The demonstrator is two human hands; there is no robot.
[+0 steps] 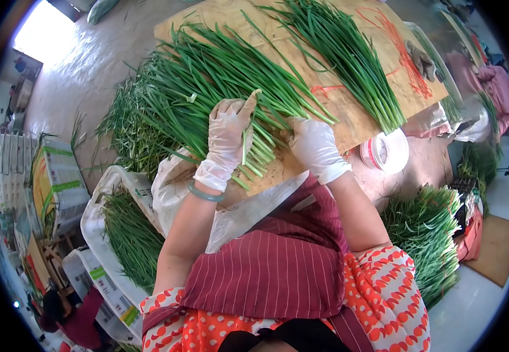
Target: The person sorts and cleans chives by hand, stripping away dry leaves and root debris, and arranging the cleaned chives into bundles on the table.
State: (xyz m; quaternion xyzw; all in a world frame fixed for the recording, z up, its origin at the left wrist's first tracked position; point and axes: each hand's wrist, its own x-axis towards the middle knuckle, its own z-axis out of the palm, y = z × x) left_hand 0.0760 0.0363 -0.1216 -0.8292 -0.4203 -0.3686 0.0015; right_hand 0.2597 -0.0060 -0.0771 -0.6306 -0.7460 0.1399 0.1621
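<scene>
A loose heap of Chinese chives lies across the wooden board, its pale stem ends toward me. My left hand, in a white glove with a bracelet below it, is closed at the near stems, and a thin stalk hangs from its fingers. My right hand, also gloved, has its fingers curled in a pinch at the stem ends on the heap's right side; its fingertips are partly hidden. Farther right lies a separate neat bundle of chives, which neither hand touches.
Red ties and a dark glove lie on the board at right. Below its edge stands a white tub. A chive-filled white crate is at left, stacked chives at right. Another person is at lower left.
</scene>
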